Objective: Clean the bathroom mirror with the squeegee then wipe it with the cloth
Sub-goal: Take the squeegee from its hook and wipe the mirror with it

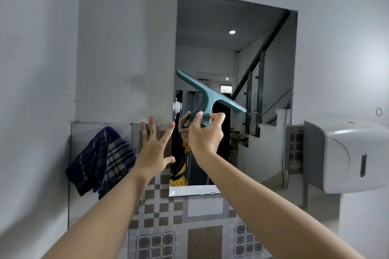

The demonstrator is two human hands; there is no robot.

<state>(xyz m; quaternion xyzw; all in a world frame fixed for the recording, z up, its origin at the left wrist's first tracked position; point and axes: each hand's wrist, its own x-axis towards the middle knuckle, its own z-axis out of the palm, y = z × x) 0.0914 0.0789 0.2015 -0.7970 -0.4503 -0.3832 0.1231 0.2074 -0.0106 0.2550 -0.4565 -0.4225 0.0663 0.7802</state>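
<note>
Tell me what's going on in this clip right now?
A person is cleaning a wall mirror. The right hand grips the handle of a teal squeegee, whose blade sits tilted across the middle of the glass. The left hand is open with fingers spread, at the mirror's left edge. A dark plaid cloth hangs on the wall to the left, untouched, so the wiping step has not begun. A white dispenser is mounted to the right.
</note>
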